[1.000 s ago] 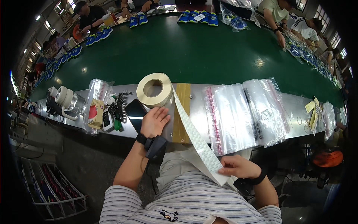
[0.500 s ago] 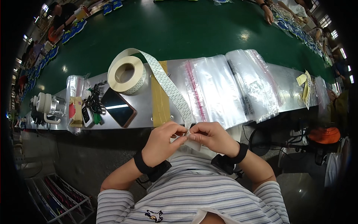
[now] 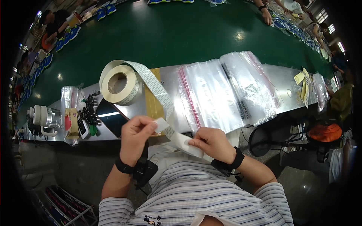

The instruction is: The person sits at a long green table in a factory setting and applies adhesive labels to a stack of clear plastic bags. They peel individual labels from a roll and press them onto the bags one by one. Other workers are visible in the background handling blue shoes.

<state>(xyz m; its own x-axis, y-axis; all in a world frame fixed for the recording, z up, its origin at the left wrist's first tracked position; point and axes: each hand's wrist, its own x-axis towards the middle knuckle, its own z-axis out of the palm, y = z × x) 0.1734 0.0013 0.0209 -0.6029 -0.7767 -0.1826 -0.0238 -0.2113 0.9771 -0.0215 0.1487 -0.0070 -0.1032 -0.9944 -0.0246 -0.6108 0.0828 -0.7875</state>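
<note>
A big roll of white labels point(image 3: 120, 82) stands on the metal bench edge point(image 3: 279, 81), and its backing strip point(image 3: 160, 94) runs down toward me. My left hand point(image 3: 136, 138) pinches a small white label point(image 3: 161, 124) peeled off the strip. My right hand point(image 3: 212, 143) holds the strip's free end just below and to the right of it. Both wrists carry black bands.
Two stacks of clear plastic bags point(image 3: 230, 90) lie right of the roll. A dark phone point(image 3: 111, 117), a bagged item point(image 3: 70, 113) and a white device point(image 3: 42, 119) sit at the left. Yellow tags point(image 3: 303, 81) lie far right. Other people work across the green belt point(image 3: 188, 34).
My hands, together on the strip half a second ago, have drawn apart. The left one has come away with a single label while the right keeps the strip.
</note>
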